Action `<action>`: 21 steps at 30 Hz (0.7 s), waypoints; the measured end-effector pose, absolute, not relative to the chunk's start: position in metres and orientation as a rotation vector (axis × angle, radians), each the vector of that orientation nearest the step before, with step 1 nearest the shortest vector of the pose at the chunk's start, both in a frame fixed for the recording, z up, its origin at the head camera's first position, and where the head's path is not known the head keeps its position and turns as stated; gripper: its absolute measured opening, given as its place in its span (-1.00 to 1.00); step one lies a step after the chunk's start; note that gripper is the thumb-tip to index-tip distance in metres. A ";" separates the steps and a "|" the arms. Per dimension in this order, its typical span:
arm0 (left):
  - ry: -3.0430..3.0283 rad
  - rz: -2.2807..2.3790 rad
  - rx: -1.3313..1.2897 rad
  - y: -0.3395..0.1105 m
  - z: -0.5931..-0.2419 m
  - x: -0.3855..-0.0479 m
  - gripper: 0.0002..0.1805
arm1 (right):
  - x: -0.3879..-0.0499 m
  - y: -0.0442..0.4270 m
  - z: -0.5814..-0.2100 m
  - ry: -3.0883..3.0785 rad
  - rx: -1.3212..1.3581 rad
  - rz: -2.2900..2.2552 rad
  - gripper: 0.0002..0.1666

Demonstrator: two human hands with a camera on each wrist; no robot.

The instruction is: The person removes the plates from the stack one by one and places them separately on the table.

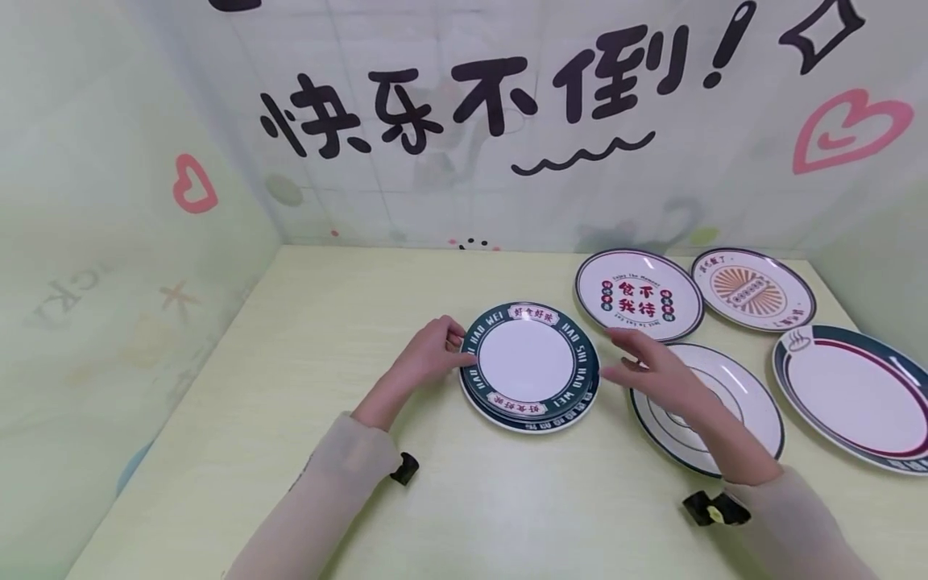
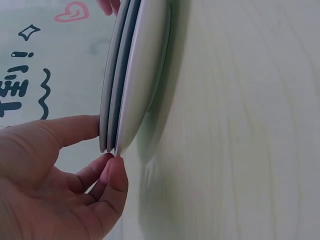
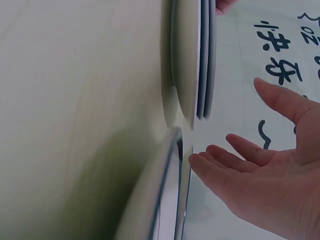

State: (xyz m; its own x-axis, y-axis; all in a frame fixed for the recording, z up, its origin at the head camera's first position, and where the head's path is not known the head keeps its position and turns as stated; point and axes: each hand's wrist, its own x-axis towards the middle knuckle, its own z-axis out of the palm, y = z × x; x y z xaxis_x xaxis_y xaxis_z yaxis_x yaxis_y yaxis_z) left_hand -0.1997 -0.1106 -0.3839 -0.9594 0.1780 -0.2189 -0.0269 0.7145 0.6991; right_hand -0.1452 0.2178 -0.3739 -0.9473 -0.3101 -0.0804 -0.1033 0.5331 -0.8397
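A stack of round plates (image 1: 525,358) sits in the middle of the table, its top plate white with a dark green lettered rim. My left hand (image 1: 432,352) pinches the stack's left edge, thumb on the top rim and fingertips at the edge below. The left wrist view shows the layered rims of the stack (image 2: 131,75) edge-on between thumb and fingers of the left hand (image 2: 65,170). Right of the stack, my right hand (image 1: 663,379) hovers with fingers spread, holding nothing. In the right wrist view, a gap separates the right hand (image 3: 270,165) from the stack (image 3: 192,60).
Below the right hand lies a white plate with dark ring lines (image 1: 754,403). Behind it are a plate with red characters (image 1: 638,294) and one with an orange sunburst (image 1: 750,290). A green-rimmed oval plate (image 1: 855,391) lies far right. Printed walls (image 1: 471,201) enclose the table.
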 end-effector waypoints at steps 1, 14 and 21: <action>2.648 1.089 0.119 -0.111 -0.384 -0.200 -0.47 | -0.146 0.213 -0.376 2.524 -0.348 -1.369 -0.10; 2.646 1.088 0.090 -0.119 -0.380 -0.205 -0.55 | -0.144 0.187 -0.386 2.539 -0.361 -1.146 0.29; 2.633 1.088 0.088 -0.121 -0.378 -0.207 -0.58 | -0.143 0.186 -0.384 2.557 -0.356 -1.087 0.28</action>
